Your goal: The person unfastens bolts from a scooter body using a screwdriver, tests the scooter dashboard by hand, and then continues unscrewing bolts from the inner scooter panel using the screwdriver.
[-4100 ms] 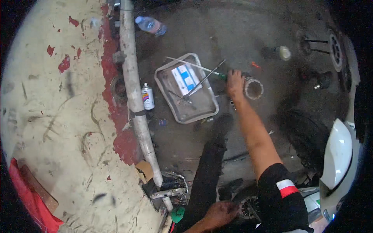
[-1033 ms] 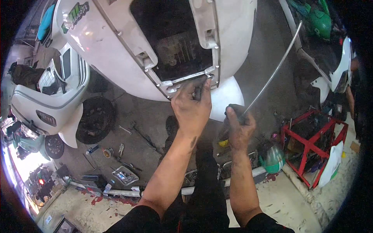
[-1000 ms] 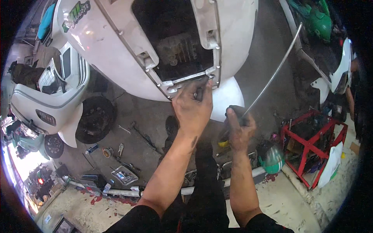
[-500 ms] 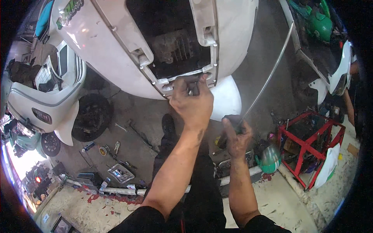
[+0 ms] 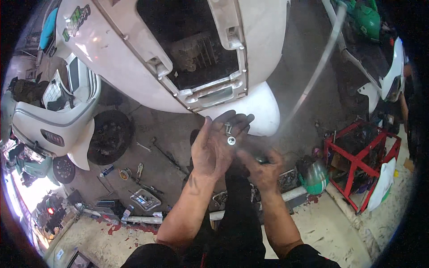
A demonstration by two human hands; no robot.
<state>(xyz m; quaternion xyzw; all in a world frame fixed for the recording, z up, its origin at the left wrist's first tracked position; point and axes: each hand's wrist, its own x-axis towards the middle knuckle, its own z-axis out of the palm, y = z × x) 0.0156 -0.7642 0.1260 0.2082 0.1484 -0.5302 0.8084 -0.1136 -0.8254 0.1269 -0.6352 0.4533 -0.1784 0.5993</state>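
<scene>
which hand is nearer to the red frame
Right. The right hand is to the left of the red frame, apart from it; the left hand, palm up with bolts on it, is farther left still.

Red metal frame (image 5: 355, 166) at right, green helmet (image 5: 314, 179) beside it; tray (image 5: 153, 207) on floor (image 5: 156, 124), lower left.

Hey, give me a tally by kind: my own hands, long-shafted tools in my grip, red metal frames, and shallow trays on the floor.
Own hands: 2, left hand and right hand
Long-shafted tool: 1
Red metal frame: 1
Shallow tray: 1
Total: 5
</scene>
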